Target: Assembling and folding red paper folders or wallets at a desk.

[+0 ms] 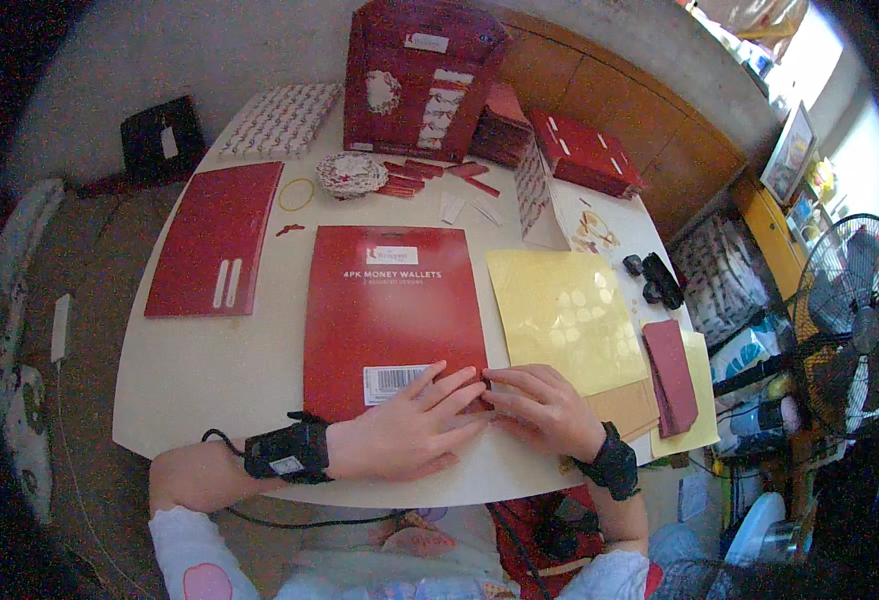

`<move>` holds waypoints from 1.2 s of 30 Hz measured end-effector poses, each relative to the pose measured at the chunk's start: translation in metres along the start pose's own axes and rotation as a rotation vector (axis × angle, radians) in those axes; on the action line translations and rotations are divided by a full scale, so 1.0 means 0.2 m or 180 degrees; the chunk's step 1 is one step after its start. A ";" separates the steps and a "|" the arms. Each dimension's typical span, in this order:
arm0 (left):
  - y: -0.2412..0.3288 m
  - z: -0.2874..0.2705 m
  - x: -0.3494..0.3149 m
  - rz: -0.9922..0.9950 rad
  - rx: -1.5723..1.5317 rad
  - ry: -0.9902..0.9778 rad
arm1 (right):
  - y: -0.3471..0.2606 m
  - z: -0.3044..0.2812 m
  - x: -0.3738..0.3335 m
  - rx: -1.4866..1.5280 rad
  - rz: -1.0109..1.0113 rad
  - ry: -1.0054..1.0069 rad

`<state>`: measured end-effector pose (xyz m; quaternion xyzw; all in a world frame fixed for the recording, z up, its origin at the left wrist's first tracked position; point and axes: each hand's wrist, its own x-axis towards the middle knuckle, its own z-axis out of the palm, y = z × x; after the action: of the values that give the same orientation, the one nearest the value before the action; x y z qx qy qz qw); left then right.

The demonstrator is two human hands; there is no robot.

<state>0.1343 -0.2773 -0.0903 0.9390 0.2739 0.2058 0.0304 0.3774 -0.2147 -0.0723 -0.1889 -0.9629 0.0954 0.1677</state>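
A red printed cardboard sheet [395, 325] with a white label and a barcode patch lies flat on the table in front of me. My left hand [410, 425] rests over its lower right corner, fingers stretched out and lying flat. Close beside it, my right hand [542, 405] has its fingers bent together at the sheet's lower right edge. A tiny dark spot shows at those fingertips, but what they pinch is hidden. The two hands' fingertips almost meet. To the right, a yellow sheet [565, 320] with glossy pale spots lies next to my right hand.
On the white table [210, 385], another red sheet [210, 245] lies left. A tall red box [400, 100] stands behind, near a white coiled bundle [351, 175], red strips [410, 175] and stacked red packs [590, 155]. Dark red folded card [670, 378] lies right; a fan [855, 325] stands beyond.
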 end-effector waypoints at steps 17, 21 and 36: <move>-0.03 0.01 0.01 0.0009 -0.0016 0.0006 | -0.02 0.01 0.01 -0.0345 -0.0264 0.0009; -0.03 0.02 0.00 0.0032 -0.0071 0.0130 | -0.03 0.01 0.02 -0.0429 -0.0247 -0.0011; 0.00 0.02 -0.01 0.0122 0.0241 0.0211 | -0.02 -0.01 0.02 -0.0188 -0.0123 0.0123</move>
<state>0.1349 -0.2774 -0.0946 0.9372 0.2643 0.2269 -0.0183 0.3724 -0.2160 -0.0682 -0.1770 -0.9653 0.0601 0.1824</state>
